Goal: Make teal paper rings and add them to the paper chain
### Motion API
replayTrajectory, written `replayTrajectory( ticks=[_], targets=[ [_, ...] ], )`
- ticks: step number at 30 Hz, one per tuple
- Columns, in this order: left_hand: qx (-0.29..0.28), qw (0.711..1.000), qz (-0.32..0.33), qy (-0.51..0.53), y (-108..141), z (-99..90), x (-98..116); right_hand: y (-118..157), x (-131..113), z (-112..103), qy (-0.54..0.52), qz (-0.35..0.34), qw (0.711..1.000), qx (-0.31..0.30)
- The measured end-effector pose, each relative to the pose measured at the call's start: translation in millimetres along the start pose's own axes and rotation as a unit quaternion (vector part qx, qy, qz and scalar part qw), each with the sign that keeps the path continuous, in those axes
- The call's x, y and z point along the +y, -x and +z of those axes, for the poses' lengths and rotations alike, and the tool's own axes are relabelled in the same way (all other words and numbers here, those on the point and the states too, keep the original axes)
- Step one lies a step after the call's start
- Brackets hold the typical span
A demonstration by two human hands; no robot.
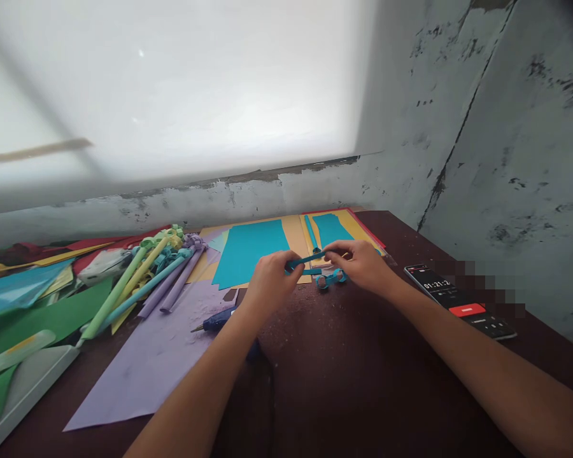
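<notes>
My left hand (271, 280) and my right hand (360, 264) both pinch a narrow teal paper strip (309, 259), one hand at each end, just above the dark brown table (363, 381). A small curled teal paper piece (329, 278) lies under my right hand. Behind the hands, teal paper sheets (253, 251) rest on yellow sheets (293, 232).
A blue glue gun (218, 320) lies beside my left forearm on a lilac sheet (157, 356). Rolled paper stems in green, yellow, teal and purple (148, 273) lie at the left with green and red sheets. A phone (458, 302) with a running timer lies at the right. Peeling walls stand close behind.
</notes>
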State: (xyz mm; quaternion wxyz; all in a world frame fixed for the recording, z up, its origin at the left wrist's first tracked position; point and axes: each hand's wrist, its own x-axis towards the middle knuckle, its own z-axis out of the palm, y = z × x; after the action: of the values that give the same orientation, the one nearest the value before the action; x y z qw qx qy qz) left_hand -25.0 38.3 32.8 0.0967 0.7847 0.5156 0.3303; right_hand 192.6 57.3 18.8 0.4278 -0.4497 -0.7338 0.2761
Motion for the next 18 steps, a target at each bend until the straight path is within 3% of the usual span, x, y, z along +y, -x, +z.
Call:
replayTrajectory(
  ticks=[4,7,9,14,18],
  targets=[
    [0.017,0.991,-0.055,0.123,-2,-6.9,1,1,-5,-3,-0.041,0.061,0.997,-0.011],
    [-0.012,0.974,-0.06,0.219,-2,-7.3,1,3,-8,-2,0.015,0.02,0.999,-0.04],
    [-0.027,0.974,-0.037,0.223,-2,-5.1,1,5,-10,-1,0.039,-0.019,0.997,-0.071],
    [-0.025,0.997,0.078,-0.004,1,-0.5,0,6,-11,-3,0.014,-0.007,0.991,-0.133],
    [-0.041,0.985,0.074,-0.15,2,0.2,-3,6,-13,-3,-0.058,0.03,0.982,-0.18]
  ],
)
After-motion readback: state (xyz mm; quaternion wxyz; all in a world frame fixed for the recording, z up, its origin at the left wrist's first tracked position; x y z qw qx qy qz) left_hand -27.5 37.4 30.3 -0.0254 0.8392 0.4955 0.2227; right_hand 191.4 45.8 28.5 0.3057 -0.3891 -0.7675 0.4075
